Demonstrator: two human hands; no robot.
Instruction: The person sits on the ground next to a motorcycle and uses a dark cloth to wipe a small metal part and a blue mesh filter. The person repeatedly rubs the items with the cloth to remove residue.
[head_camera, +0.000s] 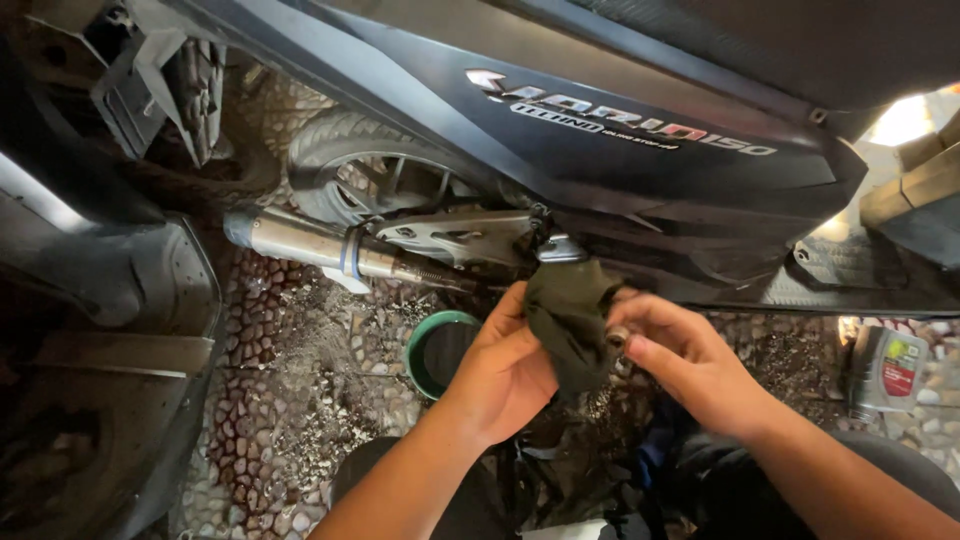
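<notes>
My left hand grips a dark green rag from the left, low beside a black scooter. My right hand pinches a small round metal bolt against the rag's right edge. Both hands sit just below the scooter's engine area, under a silver bracket. The rag hides most of the bolt.
A green-rimmed drain pan sits on the pebbled floor left of my left hand. A silver exhaust pipe runs leftward by the rear wheel. A grey oil bottle stands at right. Another dark vehicle's body fills the left.
</notes>
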